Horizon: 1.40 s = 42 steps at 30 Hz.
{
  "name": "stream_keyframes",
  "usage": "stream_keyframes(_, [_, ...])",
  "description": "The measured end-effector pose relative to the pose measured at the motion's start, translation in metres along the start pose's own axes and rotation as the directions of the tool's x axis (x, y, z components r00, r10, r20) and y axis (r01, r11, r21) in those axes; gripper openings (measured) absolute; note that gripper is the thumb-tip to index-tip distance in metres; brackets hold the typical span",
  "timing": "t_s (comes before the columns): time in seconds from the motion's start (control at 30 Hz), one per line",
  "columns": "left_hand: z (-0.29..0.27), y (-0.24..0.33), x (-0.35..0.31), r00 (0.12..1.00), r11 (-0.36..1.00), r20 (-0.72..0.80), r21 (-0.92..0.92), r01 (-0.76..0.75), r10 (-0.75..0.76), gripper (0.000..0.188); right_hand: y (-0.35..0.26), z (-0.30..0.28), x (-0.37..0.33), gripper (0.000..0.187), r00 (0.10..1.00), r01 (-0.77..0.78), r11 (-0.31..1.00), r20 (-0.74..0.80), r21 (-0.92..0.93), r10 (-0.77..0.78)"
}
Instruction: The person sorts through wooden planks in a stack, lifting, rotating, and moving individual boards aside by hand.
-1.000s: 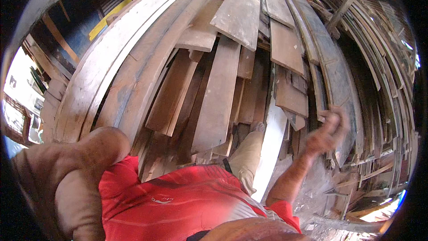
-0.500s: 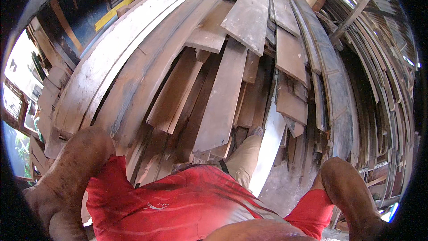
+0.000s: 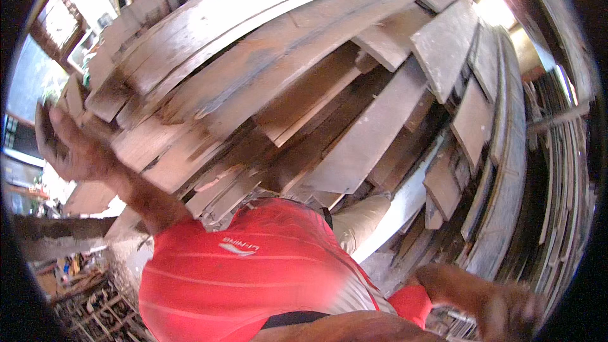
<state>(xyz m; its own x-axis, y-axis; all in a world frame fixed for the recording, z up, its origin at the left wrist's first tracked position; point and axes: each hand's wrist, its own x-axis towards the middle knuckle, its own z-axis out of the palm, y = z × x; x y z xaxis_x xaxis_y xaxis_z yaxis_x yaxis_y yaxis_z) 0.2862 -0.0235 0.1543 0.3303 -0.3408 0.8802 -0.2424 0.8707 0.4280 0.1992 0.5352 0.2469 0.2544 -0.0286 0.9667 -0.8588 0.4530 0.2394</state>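
My left hand [image 3: 73, 149] is raised out to the left, beyond the near ends of the stacked boards. Its fingers stand apart and nothing shows in them. Down at the lower right is my right hand [image 3: 512, 312], smeared by motion, so its fingers cannot be read. Long wooden boards [image 3: 361, 142] lie in overlapping layers in front of me, running away to the upper right. One long pale board [image 3: 209, 31] tops the left side of the stack. I see no contact between either hand and a board.
More long planks [image 3: 560, 171] are stacked along the right side. A horizontal beam [image 3: 63, 237] crosses the left edge, above a heap of scrap wood [image 3: 95, 310]. Below me, my leg in beige trousers [image 3: 361, 221] stands beside a white board [image 3: 405, 206].
The view has swung left and tilted. Both arms, earlier folded with the hands out of sight, have unfolded outward, bringing both hands into view.
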Motion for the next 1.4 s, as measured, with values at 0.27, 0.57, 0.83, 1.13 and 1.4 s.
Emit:
stream_keyframes(0.27, [-0.044, -0.096, -0.014, 0.800, 0.819, 0.207, 0.017, 0.573, -0.564, 0.057, 0.031, 0.156, -0.191, 0.029, 0.443, -0.736, 0.628, 0.522, -0.252, 0.729])
stream_keyframes(0.57, [-0.020, -0.226, -0.083, 0.735, 0.783, 0.404, -0.067, 0.618, -0.545, 0.078, 0.001, 0.150, -0.349, 0.058, -0.352, -0.593, 0.504, 0.765, -0.629, 0.540])
stream_keyframes(0.83, [-0.004, -0.218, -0.057, 0.685, 0.842, 0.490, 0.288, 0.457, -0.539, 0.086, -0.010, 0.136, -0.374, 0.051, -0.415, -0.549, 0.506, 0.742, -0.665, 0.526])
stream_keyframes(1.13, [-0.024, -0.248, -0.062, 0.748, 0.880, 0.463, 0.227, 0.418, -0.475, 0.081, -0.012, 0.136, -0.397, 0.051, -0.292, -0.504, 0.538, 0.720, -0.676, 0.630])
stream_keyframes(1.4, [-0.098, -0.123, -0.083, 0.586, 0.981, 0.788, 0.139, 0.134, -0.191, 0.082, 0.033, 0.159, -0.354, 0.052, -0.192, -0.712, 0.427, 0.740, -0.557, 0.645])
